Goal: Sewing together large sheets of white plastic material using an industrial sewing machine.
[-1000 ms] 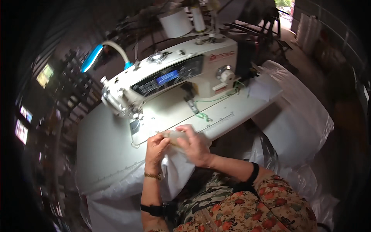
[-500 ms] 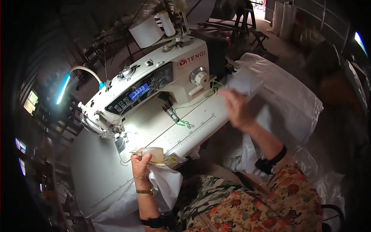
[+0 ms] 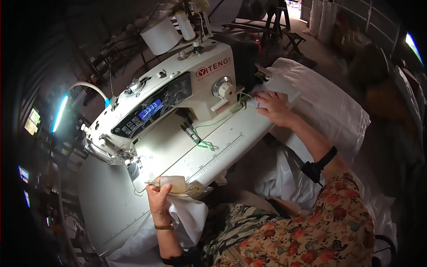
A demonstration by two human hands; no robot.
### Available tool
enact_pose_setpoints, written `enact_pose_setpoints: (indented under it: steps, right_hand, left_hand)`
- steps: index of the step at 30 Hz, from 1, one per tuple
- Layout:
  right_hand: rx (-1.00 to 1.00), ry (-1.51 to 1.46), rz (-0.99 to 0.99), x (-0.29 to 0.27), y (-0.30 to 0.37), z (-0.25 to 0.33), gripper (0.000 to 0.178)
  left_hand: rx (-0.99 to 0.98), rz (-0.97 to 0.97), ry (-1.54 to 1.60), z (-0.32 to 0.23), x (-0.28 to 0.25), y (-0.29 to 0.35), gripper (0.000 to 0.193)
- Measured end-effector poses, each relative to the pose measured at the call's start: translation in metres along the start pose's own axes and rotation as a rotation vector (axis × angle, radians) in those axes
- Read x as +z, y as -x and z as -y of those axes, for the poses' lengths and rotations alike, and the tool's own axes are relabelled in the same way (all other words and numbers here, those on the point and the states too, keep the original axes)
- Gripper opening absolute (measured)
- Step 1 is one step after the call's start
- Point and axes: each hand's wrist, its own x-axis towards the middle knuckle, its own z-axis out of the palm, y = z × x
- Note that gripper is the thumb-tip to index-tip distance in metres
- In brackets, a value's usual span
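Note:
In my left hand [image 3: 159, 198], closed near the front edge of the sewing table, is a small translucent squeeze bottle [image 3: 175, 184] with a narrow nozzle pointing left. White cloth [image 3: 189, 218] hangs below that hand. My right hand [image 3: 273, 107] lies at the table's right end, fingers spread on a pale grey flat piece [image 3: 288, 91]; whether it is paper or cloth I cannot tell. Between the hands stands a white sewing machine [image 3: 178, 89] with a lit display. Dark thread snips [image 3: 190, 132] on a green cord [image 3: 209, 145] rest on the bed beneath its arm.
A lit lamp [image 3: 60, 113] on a bent neck stands left of the machine. Thread cones [image 3: 161, 35] rise behind it. A ruler scale [image 3: 215, 155] runs along the table's front edge. White plastic sheeting [image 3: 320, 102] spreads out on the right.
My right hand has moved up and away from me, coming down on the pale grey piece. The left hand still holds the bottle. The whole view has shifted slightly.

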Motion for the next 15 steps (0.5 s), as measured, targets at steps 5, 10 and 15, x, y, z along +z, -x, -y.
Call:
enact_pose_setpoints:
  steps: [5, 10, 15]
  right_hand:
    - [0.057, 0.133, -0.072, 0.015, -0.006, 0.021, 0.047]
    - [0.213, 0.178, -0.017, 0.021, -0.023, 0.042, 0.05]
    - [0.411, 0.207, 0.195, 0.01, -0.037, 0.06, 0.054]
  left_hand:
    - [-0.025, 0.011, 0.003, 0.001, -0.001, 0.001, 0.028]
    - [-0.038, 0.02, -0.049, 0.001, -0.004, 0.002, 0.026]
    - [-0.039, 0.039, -0.074, -0.003, 0.002, 0.002, 0.024]
